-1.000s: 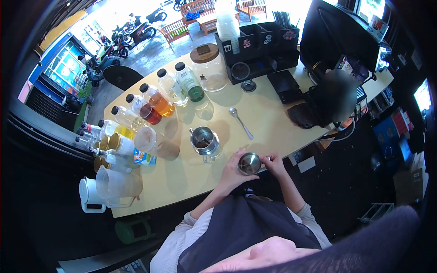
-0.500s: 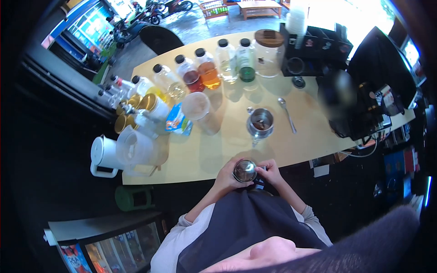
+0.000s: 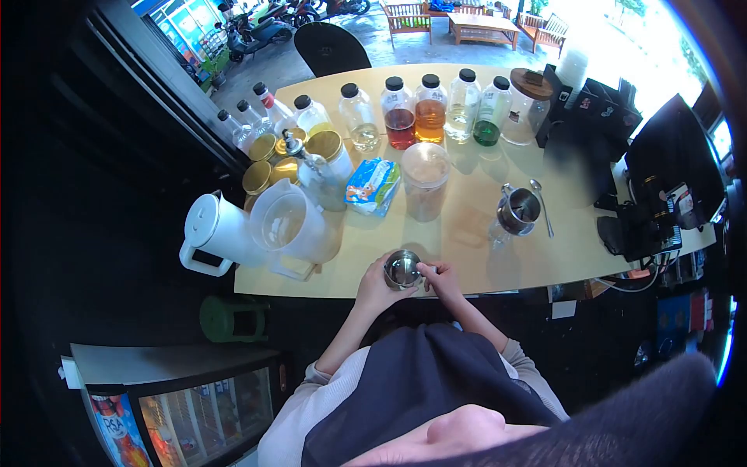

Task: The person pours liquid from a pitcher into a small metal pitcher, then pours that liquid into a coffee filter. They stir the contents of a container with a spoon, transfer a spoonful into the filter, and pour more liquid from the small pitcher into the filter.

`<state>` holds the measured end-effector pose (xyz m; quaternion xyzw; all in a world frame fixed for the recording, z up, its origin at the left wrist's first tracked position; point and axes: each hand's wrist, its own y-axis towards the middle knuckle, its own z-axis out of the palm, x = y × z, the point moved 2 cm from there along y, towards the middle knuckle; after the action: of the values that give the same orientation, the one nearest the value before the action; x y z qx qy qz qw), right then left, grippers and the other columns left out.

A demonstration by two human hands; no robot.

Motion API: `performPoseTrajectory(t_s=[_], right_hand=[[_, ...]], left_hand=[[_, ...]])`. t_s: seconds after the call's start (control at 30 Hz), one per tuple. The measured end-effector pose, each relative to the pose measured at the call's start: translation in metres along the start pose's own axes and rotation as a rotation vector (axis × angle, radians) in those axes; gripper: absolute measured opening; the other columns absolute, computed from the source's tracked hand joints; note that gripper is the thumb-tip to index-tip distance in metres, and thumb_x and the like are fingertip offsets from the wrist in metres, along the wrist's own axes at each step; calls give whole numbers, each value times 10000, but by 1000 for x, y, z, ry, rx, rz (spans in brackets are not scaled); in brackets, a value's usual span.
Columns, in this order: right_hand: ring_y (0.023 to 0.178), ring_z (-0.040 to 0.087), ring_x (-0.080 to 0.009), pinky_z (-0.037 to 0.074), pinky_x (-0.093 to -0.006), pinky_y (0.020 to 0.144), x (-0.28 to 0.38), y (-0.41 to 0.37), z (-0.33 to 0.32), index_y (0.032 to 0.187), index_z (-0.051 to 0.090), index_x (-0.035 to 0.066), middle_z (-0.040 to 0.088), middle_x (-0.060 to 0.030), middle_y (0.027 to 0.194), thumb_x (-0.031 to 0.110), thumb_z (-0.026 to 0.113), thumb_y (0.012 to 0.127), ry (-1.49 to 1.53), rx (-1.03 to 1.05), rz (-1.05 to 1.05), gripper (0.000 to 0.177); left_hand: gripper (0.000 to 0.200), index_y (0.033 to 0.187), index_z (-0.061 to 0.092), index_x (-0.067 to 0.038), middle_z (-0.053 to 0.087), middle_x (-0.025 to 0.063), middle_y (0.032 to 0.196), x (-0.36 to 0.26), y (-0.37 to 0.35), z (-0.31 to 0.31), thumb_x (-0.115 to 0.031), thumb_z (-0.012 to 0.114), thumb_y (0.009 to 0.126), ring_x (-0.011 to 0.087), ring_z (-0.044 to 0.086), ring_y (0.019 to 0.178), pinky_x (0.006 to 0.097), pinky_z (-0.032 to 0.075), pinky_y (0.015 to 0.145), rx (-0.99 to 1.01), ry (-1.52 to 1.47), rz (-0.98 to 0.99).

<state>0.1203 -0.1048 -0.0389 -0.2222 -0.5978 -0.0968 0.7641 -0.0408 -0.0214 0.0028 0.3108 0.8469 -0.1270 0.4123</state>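
Note:
Between my two hands is a small shiny metal cup (image 3: pixel 403 270), its open mouth facing up at me. My left hand (image 3: pixel 377 283) is wrapped round the cup's left side. My right hand (image 3: pixel 441 280) is closed at the other side, where the handle seems to be; the fingers cover it. Ahead and to the right stands a metal drip filter (image 3: pixel 519 210) on a glass, with a long spoon (image 3: pixel 544 208) lying beside it. Straight ahead is a tall clear container (image 3: pixel 426 183) with brownish contents.
Bottles of coloured syrup (image 3: pixel 400 128) line the table's far edge. To the left stand a clear pitcher (image 3: pixel 284 226), a white jug (image 3: pixel 214 226), gold-lidded jars (image 3: pixel 325 148) and a blue tissue pack (image 3: pixel 373 187). A monitor (image 3: pixel 661 171) is at the right.
The view has turned left, so the table's things sit further right in the picture. My hands have moved forward with the metal cup, from beside the apron to the table's near edge.

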Motion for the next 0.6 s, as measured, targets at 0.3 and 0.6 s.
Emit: performPoseTrajectory(t_s=[0.3, 0.6], right_hand=[[494, 542, -67, 445, -236, 492, -32, 18, 39, 784, 714, 19, 590, 22, 584, 308, 717, 929, 64, -86, -75, 324], [541, 444, -40, 335, -242, 498, -33, 29, 50, 629, 603, 38, 536, 48, 584, 292, 745, 908, 40, -312, -182, 403]], left_hand=[[931, 1313, 517, -13, 629, 191, 1203, 42, 18, -22, -408, 932, 579, 344, 608, 1143, 437, 493, 986, -1, 49, 42], [766, 1238, 580, -18, 655, 172, 1131, 54, 24, -25, -319, 923, 623, 341, 633, 1084, 435, 512, 940, -181, 151, 127]])
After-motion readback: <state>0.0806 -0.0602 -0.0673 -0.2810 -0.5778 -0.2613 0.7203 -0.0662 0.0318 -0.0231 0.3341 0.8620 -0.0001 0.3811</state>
